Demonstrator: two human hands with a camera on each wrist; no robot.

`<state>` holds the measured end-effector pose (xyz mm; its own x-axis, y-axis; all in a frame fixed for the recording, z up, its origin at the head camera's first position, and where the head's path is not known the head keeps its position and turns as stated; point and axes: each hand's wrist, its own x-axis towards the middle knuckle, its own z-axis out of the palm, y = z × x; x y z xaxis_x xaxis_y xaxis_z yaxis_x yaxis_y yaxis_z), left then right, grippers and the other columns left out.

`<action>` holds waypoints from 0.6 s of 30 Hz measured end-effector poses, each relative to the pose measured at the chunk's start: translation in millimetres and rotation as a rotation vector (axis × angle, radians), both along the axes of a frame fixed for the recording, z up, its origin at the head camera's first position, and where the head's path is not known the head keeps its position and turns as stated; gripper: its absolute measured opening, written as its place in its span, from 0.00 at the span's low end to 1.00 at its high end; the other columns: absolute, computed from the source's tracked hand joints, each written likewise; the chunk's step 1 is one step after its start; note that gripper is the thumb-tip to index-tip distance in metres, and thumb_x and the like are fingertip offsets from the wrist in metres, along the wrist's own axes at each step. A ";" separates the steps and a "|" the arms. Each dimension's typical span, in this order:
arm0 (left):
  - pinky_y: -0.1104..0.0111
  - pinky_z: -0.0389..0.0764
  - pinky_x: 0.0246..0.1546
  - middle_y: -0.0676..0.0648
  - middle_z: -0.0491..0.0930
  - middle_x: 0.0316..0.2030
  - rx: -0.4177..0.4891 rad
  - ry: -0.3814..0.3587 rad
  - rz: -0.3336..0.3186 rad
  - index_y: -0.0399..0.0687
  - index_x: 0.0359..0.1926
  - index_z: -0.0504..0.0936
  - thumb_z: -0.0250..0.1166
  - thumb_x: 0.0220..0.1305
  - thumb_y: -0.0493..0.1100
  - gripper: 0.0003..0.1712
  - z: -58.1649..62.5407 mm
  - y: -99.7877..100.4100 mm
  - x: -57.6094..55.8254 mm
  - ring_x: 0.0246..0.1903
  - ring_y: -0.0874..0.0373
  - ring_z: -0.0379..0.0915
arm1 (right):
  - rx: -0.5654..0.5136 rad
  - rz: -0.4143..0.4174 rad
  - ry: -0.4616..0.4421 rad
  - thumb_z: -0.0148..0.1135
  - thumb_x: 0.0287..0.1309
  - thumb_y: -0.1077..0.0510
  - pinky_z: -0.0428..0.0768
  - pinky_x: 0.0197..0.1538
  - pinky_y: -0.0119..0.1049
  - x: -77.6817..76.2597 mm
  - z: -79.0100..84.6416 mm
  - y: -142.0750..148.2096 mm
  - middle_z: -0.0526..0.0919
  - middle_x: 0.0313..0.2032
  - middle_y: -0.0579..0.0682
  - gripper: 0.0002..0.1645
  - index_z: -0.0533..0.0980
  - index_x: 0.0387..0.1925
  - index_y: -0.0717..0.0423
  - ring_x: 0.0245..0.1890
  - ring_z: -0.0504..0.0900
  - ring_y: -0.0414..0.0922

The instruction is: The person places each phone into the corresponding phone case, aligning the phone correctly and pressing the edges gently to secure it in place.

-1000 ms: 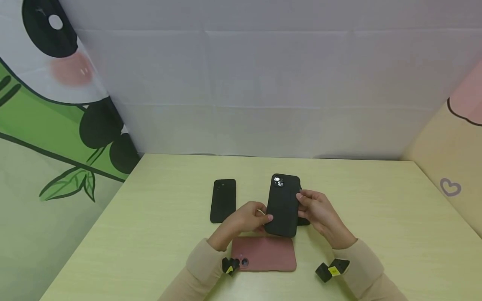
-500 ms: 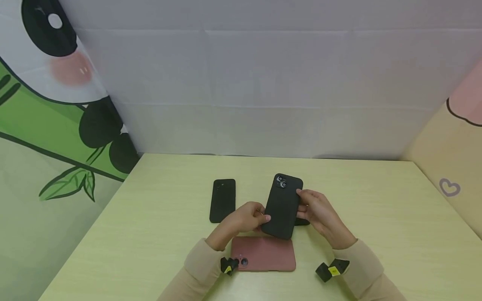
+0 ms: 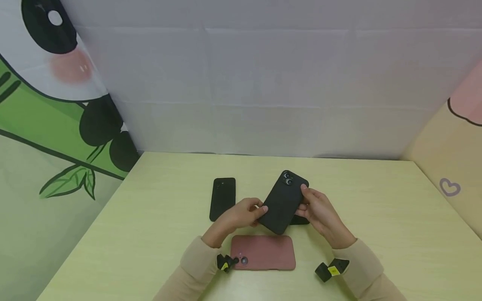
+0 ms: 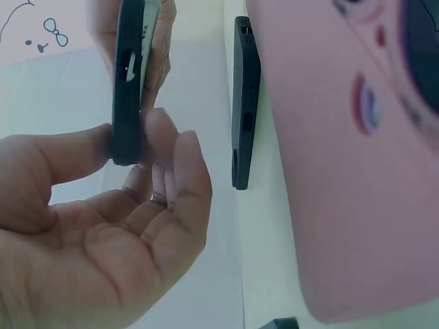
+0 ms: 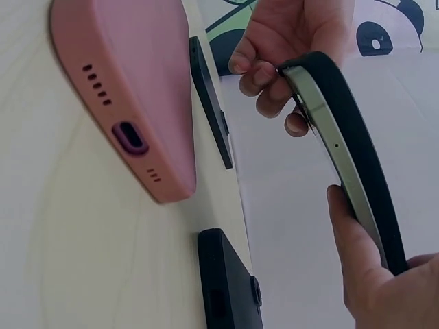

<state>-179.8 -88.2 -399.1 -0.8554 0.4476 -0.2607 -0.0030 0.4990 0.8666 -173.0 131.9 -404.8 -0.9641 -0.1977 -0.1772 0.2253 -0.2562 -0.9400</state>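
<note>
A phone in a black case point(image 3: 282, 204) is held up, tilted, its camera end at the upper right. My left hand point(image 3: 241, 216) pinches its lower left corner between thumb and fingers. On the opposite long edge, my right hand point(image 3: 323, 215) grips it near the camera end. The right wrist view shows the phone's pale side point(image 5: 339, 161) bare beside the black case point(image 5: 357, 123), so the case does not cover that edge. In the left wrist view, a strip of the pale phone point(image 4: 147, 41) shows along the case. The screen is hidden in the head view.
A pink phone-shaped item point(image 3: 263, 253) with a camera opening lies closest to me on the table point(image 3: 132, 234). One black phone-shaped item point(image 3: 223, 198) lies left of the hands; another point(image 3: 299, 220) is mostly hidden behind the held phone. A pale sheet point(image 3: 263, 83) hangs behind the table.
The held phone has turned clockwise, its camera end swinging right and its lower end left. My left hand has shifted slightly left and up with it. The things on the table have stayed put.
</note>
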 end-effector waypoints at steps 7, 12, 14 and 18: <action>0.64 0.81 0.36 0.42 0.78 0.34 0.042 -0.070 -0.005 0.34 0.44 0.71 0.64 0.57 0.45 0.20 -1.5 0.5 0.8 0.33 0.52 0.79 | -0.038 -0.036 -0.016 0.37 0.70 0.50 0.81 0.43 0.36 1.8 2.6 -1.6 0.80 0.34 0.46 0.32 0.51 0.62 0.73 0.37 0.83 0.40; 0.66 0.81 0.34 0.41 0.81 0.31 0.068 -0.102 0.017 0.33 0.45 0.69 0.66 0.56 0.41 0.21 -2.1 3.1 1.4 0.30 0.54 0.81 | -0.054 -0.046 -0.022 0.38 0.69 0.50 0.81 0.42 0.36 1.3 3.1 -2.3 0.81 0.33 0.46 0.31 0.53 0.61 0.72 0.36 0.84 0.40; 0.66 0.81 0.33 0.40 0.81 0.30 0.064 -0.090 0.022 0.32 0.45 0.69 0.65 0.56 0.39 0.20 -1.6 4.3 2.5 0.29 0.53 0.81 | -0.055 -0.045 -0.025 0.39 0.69 0.50 0.81 0.41 0.35 1.2 3.6 -2.4 0.81 0.32 0.46 0.30 0.54 0.60 0.71 0.35 0.84 0.40; 0.66 0.80 0.33 0.40 0.81 0.29 0.041 -0.073 0.036 0.32 0.45 0.68 0.66 0.55 0.38 0.20 -1.0 5.4 4.0 0.28 0.51 0.81 | -0.042 -0.040 -0.034 0.42 0.68 0.49 0.81 0.40 0.34 1.8 4.6 -2.4 0.81 0.31 0.45 0.28 0.58 0.57 0.69 0.33 0.84 0.40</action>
